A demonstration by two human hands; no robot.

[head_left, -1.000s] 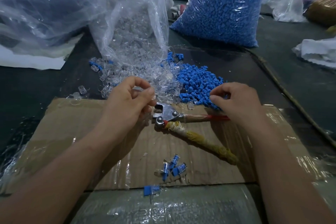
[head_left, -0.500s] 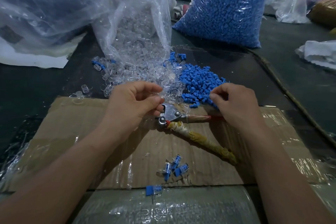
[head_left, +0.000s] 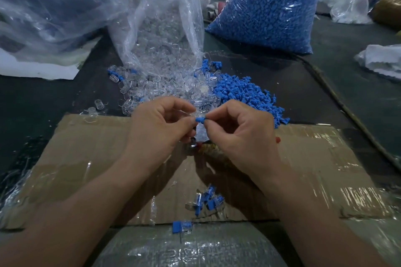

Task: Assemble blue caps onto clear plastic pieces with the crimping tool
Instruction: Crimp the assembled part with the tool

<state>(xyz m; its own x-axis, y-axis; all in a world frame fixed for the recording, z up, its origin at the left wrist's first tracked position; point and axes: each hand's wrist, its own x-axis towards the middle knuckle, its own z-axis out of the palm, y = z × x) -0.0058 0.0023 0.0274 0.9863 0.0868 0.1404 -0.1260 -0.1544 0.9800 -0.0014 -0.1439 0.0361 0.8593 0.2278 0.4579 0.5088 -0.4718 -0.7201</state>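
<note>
My two hands meet at the centre of the frame, fingertips almost touching. My left hand (head_left: 160, 128) has its fingers curled and pinches a small clear plastic piece (head_left: 190, 114) between thumb and forefinger. My right hand (head_left: 240, 134) is curled as well and pinches a blue cap (head_left: 200, 119) between thumb and forefinger, and the cap sits right against the clear piece. Just below my fingertips, mostly hidden by both hands, lies the crimping tool (head_left: 200, 134); only its grey metal head, a bit of yellowish wrapped handle and a red tip at the right show. The tool rests on a flat sheet of cardboard (head_left: 91, 154) patched with shiny tape, which fills the middle of the frame. Lower centre on the cardboard is a small cluster of finished pieces (head_left: 208, 200), clear with blue caps on, and one more finished piece (head_left: 182, 226) lies at the cardboard's near edge. Just beyond my hands, a loose pile of clear pieces (head_left: 165, 86) spills from an open plastic bag (head_left: 160, 34) at upper centre, and a pile of blue caps (head_left: 245, 95) lies beside it to the right, touching it. A full bag of blue caps (head_left: 269, 6) stands at the upper right. A big crumpled plastic bag (head_left: 50, 0) fills the upper left. Everything sits on a dark table (head_left: 32, 97), with a white cloth (head_left: 382, 60) at the right edge.
</note>
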